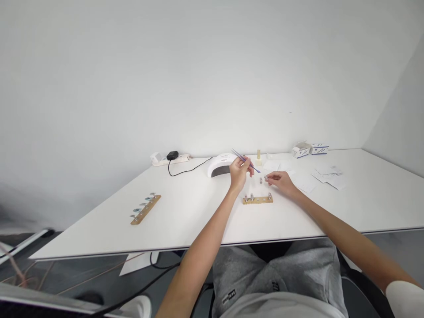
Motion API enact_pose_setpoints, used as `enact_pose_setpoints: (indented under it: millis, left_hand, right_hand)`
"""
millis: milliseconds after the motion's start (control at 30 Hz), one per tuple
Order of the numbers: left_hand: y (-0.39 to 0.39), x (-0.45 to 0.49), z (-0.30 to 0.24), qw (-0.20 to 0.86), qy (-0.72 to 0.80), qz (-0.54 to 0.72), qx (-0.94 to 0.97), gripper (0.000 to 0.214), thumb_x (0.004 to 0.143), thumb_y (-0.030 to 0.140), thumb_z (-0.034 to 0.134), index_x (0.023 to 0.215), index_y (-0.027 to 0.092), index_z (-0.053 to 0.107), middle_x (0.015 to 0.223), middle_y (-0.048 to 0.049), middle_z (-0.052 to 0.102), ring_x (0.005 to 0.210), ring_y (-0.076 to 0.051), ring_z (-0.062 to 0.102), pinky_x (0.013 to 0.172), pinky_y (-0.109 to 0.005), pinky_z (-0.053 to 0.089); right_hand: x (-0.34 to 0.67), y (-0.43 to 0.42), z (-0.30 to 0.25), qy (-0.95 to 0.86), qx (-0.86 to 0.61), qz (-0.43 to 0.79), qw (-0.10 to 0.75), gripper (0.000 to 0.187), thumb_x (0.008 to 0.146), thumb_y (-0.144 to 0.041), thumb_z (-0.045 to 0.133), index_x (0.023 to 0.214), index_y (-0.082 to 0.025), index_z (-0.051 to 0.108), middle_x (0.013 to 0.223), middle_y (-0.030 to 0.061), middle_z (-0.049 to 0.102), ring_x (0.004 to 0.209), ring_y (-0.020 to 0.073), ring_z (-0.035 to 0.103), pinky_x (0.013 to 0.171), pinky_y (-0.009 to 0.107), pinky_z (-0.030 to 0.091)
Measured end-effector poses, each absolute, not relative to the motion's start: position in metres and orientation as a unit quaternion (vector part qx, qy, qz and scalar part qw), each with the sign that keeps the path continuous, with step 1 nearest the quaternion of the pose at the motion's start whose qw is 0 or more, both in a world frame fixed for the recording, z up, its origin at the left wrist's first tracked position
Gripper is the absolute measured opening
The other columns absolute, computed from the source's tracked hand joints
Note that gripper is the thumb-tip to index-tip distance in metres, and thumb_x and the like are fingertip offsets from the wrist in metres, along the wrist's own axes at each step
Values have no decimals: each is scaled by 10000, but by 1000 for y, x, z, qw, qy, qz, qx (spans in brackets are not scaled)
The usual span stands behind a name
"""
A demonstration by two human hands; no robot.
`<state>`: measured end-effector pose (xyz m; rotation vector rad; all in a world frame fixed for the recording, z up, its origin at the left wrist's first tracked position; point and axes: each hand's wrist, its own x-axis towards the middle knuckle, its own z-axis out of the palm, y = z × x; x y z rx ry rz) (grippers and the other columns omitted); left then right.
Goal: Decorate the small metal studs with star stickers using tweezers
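My left hand is closed around slim purple-blue tweezers, which slant from upper left to lower right above the table. The fingers of my right hand pinch a small nail tip stand, partly hidden by the fingertips. Just left of it, a similar small stand is on the white table. Nearer to me lies a wooden strip with small stands upright along it, two toward its left end and one at its right end. Both hands are beyond this strip and do not touch it.
A second wooden strip bearing several nail tips lies at left. Behind my left hand stands a white nail lamp; its cord runs to a black adapter. A bottle, small boxes and papers are farther right.
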<state>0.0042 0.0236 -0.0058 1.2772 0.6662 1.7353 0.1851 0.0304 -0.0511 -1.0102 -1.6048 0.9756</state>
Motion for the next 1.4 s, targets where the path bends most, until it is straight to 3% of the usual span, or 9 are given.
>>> enact_pose_setpoints:
  millis: [500, 867, 1400]
  left_hand:
    - [14, 16, -15, 420, 272, 644, 579, 253, 774, 344, 658, 776, 153, 492, 625, 27, 551, 402, -75, 530, 408, -211, 404]
    - [17, 13, -13, 418, 279, 655, 565, 308, 747, 395, 674, 757, 154, 483, 622, 26, 551, 406, -77, 531, 393, -209, 414]
    - [17, 13, -15, 419, 280, 649, 570, 316, 750, 399, 682, 764, 150, 489, 629, 25, 549, 415, -84, 545, 405, -223, 430]
  right_hand:
    - [182, 22, -45, -671, -389, 413, 477, 185, 639, -313, 717, 730, -152, 704, 657, 34, 664, 569, 133, 568, 649, 296, 471]
    - [186, 27, -46, -639, -389, 448, 489, 288, 589, -379, 768, 746, -147, 697, 633, 28, 659, 589, 150, 596, 699, 330, 488]
    - [183, 22, -40, -637, -393, 451, 486, 301, 591, -404, 765, 724, -146, 688, 614, 25, 652, 586, 149, 589, 700, 330, 491]
